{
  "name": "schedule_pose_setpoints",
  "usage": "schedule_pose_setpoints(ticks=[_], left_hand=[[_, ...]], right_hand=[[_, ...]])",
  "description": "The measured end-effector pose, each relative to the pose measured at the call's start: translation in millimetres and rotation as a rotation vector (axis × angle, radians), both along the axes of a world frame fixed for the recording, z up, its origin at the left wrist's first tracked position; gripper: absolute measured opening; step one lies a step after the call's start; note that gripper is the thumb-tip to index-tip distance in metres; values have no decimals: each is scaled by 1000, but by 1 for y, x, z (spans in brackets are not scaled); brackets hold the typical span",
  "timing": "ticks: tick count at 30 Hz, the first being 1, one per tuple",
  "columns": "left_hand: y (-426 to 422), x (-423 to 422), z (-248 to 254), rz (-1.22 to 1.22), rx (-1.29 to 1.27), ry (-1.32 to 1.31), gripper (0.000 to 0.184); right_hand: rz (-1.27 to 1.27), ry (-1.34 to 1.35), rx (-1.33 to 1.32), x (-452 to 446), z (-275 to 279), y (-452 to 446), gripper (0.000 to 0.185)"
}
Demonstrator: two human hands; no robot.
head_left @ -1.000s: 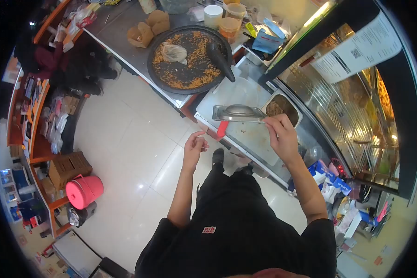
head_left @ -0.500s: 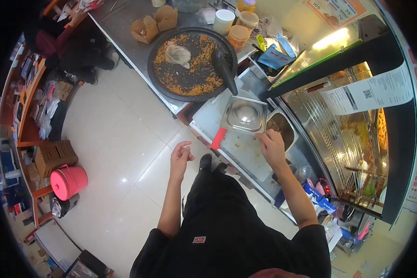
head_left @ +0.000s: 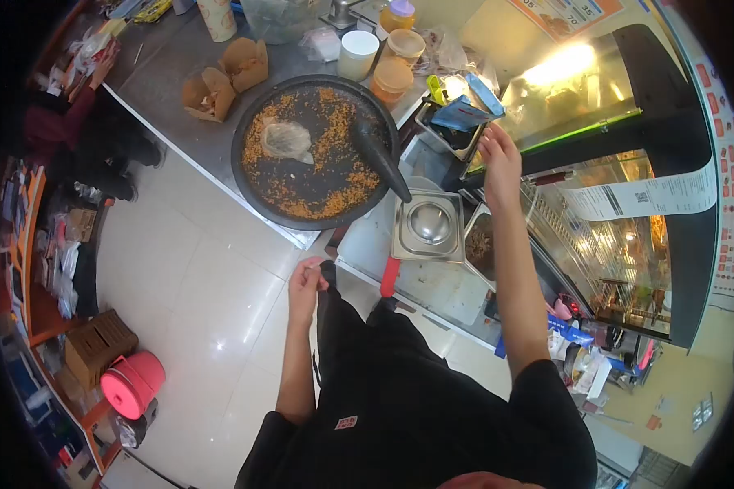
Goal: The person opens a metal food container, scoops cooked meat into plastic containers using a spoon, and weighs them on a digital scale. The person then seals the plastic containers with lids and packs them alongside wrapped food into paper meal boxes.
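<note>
My right hand (head_left: 499, 155) is raised at the blue packet (head_left: 467, 112), beside the metal container at the back of the counter; its fingers are bent, and whether they touch the packet is unclear. Over the floor by the counter edge hangs my left hand (head_left: 307, 281), fingers loosely curled and apart, holding nothing. A square metal lid (head_left: 429, 225) lies flat on the white board (head_left: 432, 281), next to an uncovered metal tub (head_left: 481, 243) of brown food. A red handle (head_left: 390, 277) sticks out below the lid. The round black stone dish (head_left: 257, 196) holds orange crumbs, a plastic bag and a pestle (head_left: 381, 163).
Cardboard boxes (head_left: 207, 95) and tubs (head_left: 357, 55) stand behind the stone dish. A glass display case (head_left: 612, 244) rises on the right. A pink bucket (head_left: 133, 384) is on the floor at left. Another person (head_left: 65, 134) is at the far left shelves.
My right hand has let go of the metal lid, now flat on the board, and moved up and back to the blue packet. My left hand stays low.
</note>
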State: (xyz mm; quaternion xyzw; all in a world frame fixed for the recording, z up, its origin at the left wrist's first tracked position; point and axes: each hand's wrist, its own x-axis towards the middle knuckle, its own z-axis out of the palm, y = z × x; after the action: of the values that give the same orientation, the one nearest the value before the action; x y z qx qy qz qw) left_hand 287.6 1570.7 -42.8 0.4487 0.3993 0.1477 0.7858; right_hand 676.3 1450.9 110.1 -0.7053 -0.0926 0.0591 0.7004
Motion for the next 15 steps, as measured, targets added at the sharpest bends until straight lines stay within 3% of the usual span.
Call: schedule_pose_setpoints(ticks=[4, 7, 8, 12, 15], left_hand=[[58, -18, -2, 116, 52, 52, 24], [84, -44, -13, 218, 36, 85, 22], [89, -52, -10, 226, 55, 106, 22], [95, -83, -12, 323, 8, 152, 22], [92, -100, -21, 377, -10, 194, 22]], right_hand=[[-162, 267, -249, 56, -86, 36, 41], [71, -257, -1263, 80, -92, 53, 32], [244, -382, -1472, 105, -108, 50, 25], [352, -501, -1863, 114, -86, 63, 28], [418, -753, -2125, 146, -111, 52, 29]])
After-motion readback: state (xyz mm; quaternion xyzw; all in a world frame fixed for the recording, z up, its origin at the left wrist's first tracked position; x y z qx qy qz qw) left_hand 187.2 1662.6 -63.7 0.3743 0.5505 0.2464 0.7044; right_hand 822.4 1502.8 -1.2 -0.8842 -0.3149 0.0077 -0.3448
